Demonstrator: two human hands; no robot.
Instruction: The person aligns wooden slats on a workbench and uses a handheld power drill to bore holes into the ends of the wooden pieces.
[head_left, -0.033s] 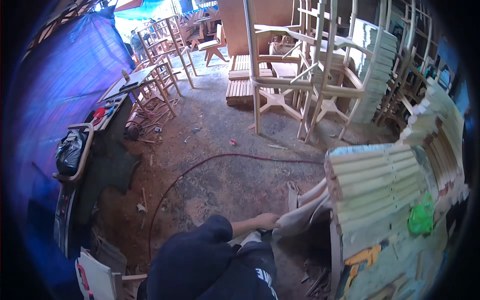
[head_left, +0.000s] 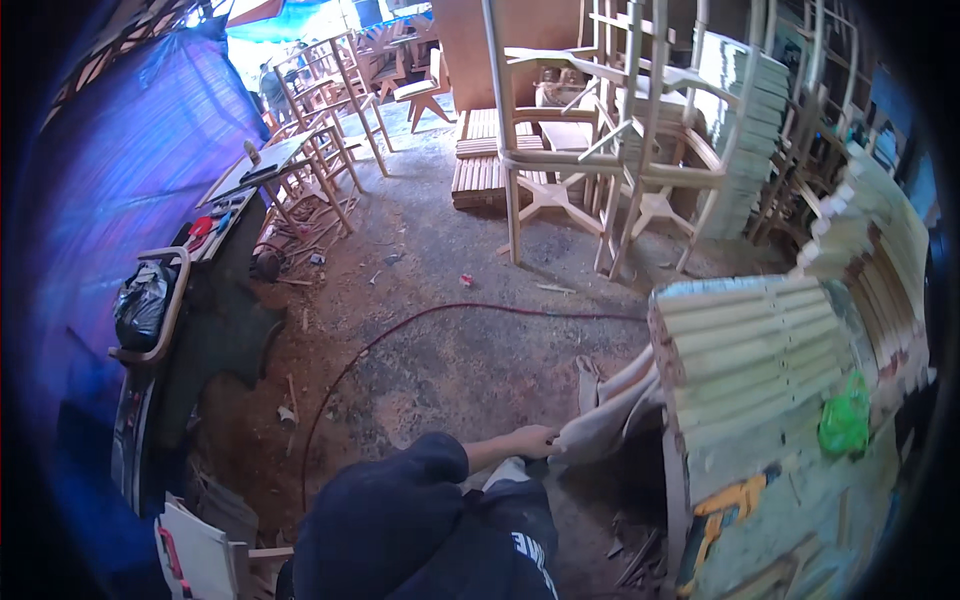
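My left hand (head_left: 533, 440) reaches across to the right from a dark sleeve, its fingers closed at the near end of a pale cloth (head_left: 608, 412). The cloth stretches in folds from the hand up to the left side of the workbench (head_left: 675, 455). A small white patch (head_left: 505, 472) shows just below my wrist; I cannot make out what it is. My right hand does not show. On the bench lie a row of pale shaped wooden pieces (head_left: 750, 330), a yellow-and-black power tool (head_left: 728, 510) and a crumpled green plastic bag (head_left: 843, 418).
A dark red hose (head_left: 410, 322) curves over the dusty floor. Bare wooden chair frames (head_left: 560, 160) stand ahead, beside stacked slatted wood (head_left: 485, 180). Along the left, a narrow bench carries red items (head_left: 207, 228) and a black bag (head_left: 143, 300). Blue sheeting (head_left: 150, 130) hangs behind it.
The cloth looks pulled a little straighter between my left hand and the bench. The hand has barely moved, and the view has shifted slightly.
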